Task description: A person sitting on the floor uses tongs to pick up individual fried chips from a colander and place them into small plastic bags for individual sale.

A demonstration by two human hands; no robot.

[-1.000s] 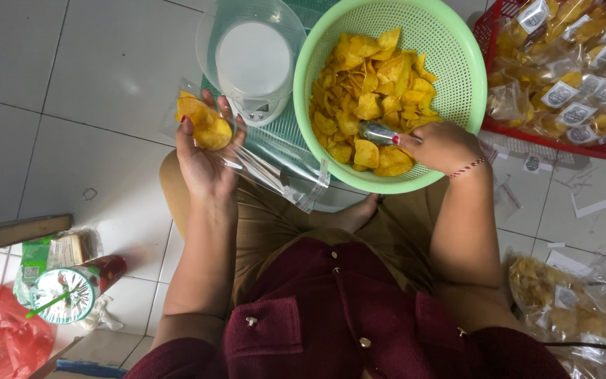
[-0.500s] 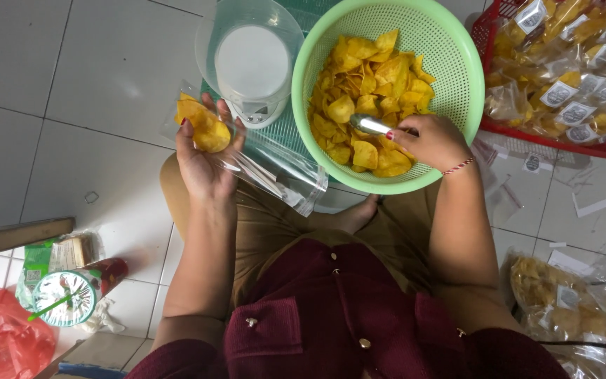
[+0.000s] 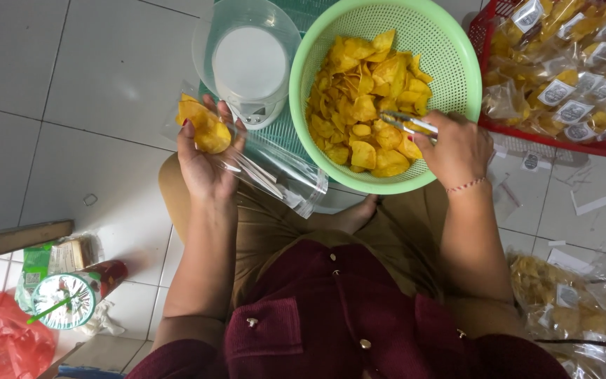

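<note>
My left hand [image 3: 205, 165] holds a small clear bag with yellow chips [image 3: 205, 128] in it, just below a round kitchen scale [image 3: 250, 63]. More empty clear bags [image 3: 282, 175] lie across my knee under that hand. My right hand [image 3: 457, 147] grips metal tongs [image 3: 405, 123] whose tips reach into the pile of yellow chips [image 3: 366, 105] inside a light green colander basket [image 3: 450, 77].
A red basket [image 3: 485, 42] of filled, labelled chip bags stands at the top right. More packed bags [image 3: 562, 302] lie on the tiled floor at the lower right. A lidded drink cup with a green straw [image 3: 64, 298] and a red plastic bag [image 3: 1, 344] sit at the lower left.
My right hand moved the tongs from the near rim of the colander up into the chip pile. The left hand with its bag stayed in place.
</note>
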